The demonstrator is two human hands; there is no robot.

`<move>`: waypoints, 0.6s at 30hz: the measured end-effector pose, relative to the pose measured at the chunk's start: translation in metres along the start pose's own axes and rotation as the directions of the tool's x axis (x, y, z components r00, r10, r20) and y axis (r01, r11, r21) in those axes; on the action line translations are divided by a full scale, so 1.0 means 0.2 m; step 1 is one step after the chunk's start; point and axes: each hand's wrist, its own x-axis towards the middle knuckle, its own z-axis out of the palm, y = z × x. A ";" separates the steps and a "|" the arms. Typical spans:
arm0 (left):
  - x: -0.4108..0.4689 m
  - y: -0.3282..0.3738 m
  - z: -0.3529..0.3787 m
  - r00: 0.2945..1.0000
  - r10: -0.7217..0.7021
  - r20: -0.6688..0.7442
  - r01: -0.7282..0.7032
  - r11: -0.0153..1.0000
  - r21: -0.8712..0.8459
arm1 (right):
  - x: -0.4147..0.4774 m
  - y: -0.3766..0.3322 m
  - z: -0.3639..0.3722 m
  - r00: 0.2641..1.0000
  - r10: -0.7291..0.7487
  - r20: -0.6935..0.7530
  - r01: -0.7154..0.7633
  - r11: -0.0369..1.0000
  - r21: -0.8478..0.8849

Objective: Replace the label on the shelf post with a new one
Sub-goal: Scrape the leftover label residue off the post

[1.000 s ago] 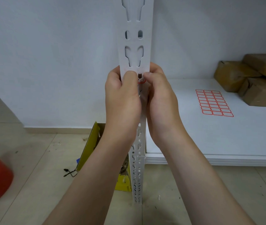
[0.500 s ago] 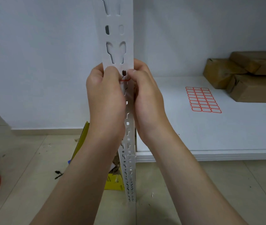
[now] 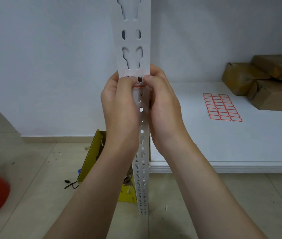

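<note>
Red-edged label point(image 3: 140, 85) shows between left hand point(image 3: 119, 107) and right hand point(image 3: 164, 107) gripping post point(image 3: 133, 40).

head view | worn high, faces forward and down | close to shelf post point(image 3: 133, 49)

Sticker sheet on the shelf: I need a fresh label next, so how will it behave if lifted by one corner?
The sticker sheet lies flat and looks paper-thin, so it will probably flop from a corner. It seems very light; a push would likely slide it across the smooth white shelf.
</note>
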 end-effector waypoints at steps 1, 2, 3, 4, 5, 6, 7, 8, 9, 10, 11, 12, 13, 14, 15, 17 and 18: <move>0.00 0.00 0.00 1.000 -0.007 0.001 0.007 1.000 0.005 | 0.00 0.00 0.00 1.000 0.000 -0.001 0.000 1.000 -0.005; 0.00 0.00 0.00 1.000 -0.014 -0.004 0.014 1.000 0.017 | 0.00 0.00 0.00 1.000 -0.001 -0.004 0.001 1.000 -0.013; 0.01 0.01 0.00 1.000 -0.019 -0.011 0.019 0.999 0.032 | 0.00 -0.01 0.00 1.000 0.000 -0.008 0.000 1.000 -0.018; 0.01 0.01 0.00 1.000 -0.017 -0.017 0.018 0.999 0.048 | 0.00 -0.01 0.01 1.000 0.001 -0.009 -0.001 1.000 -0.021; 0.01 0.01 0.00 1.000 -0.009 -0.021 0.010 0.998 0.062 | 0.00 -0.01 0.01 1.000 0.001 -0.010 -0.001 1.000 -0.021; 0.02 0.01 0.01 1.000 0.003 -0.021 -0.001 0.997 0.074 | 0.00 -0.01 0.01 1.000 0.001 -0.011 -0.002 1.000 -0.023; 0.01 0.01 0.01 1.000 0.013 -0.021 -0.011 0.997 0.083 | 0.00 -0.01 0.01 1.000 0.002 -0.012 -0.002 1.000 -0.024; 0.01 0.01 0.01 1.000 0.017 -0.018 -0.015 0.996 0.088 | -0.01 -0.01 0.01 1.000 0.003 -0.013 -0.003 1.000 -0.025; 0.01 0.01 0.00 1.000 0.017 -0.014 -0.016 0.996 0.090 | -0.01 -0.01 0.01 1.000 0.004 -0.013 -0.005 1.000 -0.024; 0.01 0.01 0.00 1.000 0.016 -0.011 -0.015 0.996 0.088 | -0.01 -0.01 0.01 1.000 0.004 -0.013 -0.005 1.000 -0.024; 0.01 0.01 0.00 1.000 0.013 -0.012 -0.012 0.996 0.084 | -0.01 -0.01 0.01 1.000 0.003 -0.014 -0.004 1.000 -0.024; 0.01 0.01 0.00 1.000 0.009 -0.013 -0.008 0.997 0.079 | -0.01 -0.01 0.01 1.000 0.002 -0.014 -0.002 1.000 -0.022; 0.01 0.02 0.01 1.000 0.005 -0.015 -0.004 0.997 0.076 | -0.01 -0.01 0.01 1.000 -0.001 -0.015 0.000 1.000 -0.018; 0.02 0.02 0.01 1.000 0.003 -0.015 -0.001 0.997 0.074 | -0.01 -0.01 0.01 1.000 -0.003 -0.015 0.003 1.000 -0.014; 0.02 0.02 0.01 1.000 0.001 -0.014 0.000 0.997 0.072 | -0.01 -0.01 0.02 1.000 -0.004 -0.016 0.004 1.000 -0.011; 0.02 0.02 0.01 1.000 -0.002 -0.013 0.002 0.998 0.071 | -0.01 -0.01 0.02 1.000 -0.004 -0.016 0.004 1.000 -0.005; 0.02 0.02 0.01 1.000 -0.004 -0.011 0.005 0.998 0.069 | -0.01 -0.01 0.02 1.000 -0.004 -0.017 0.004 1.000 -0.005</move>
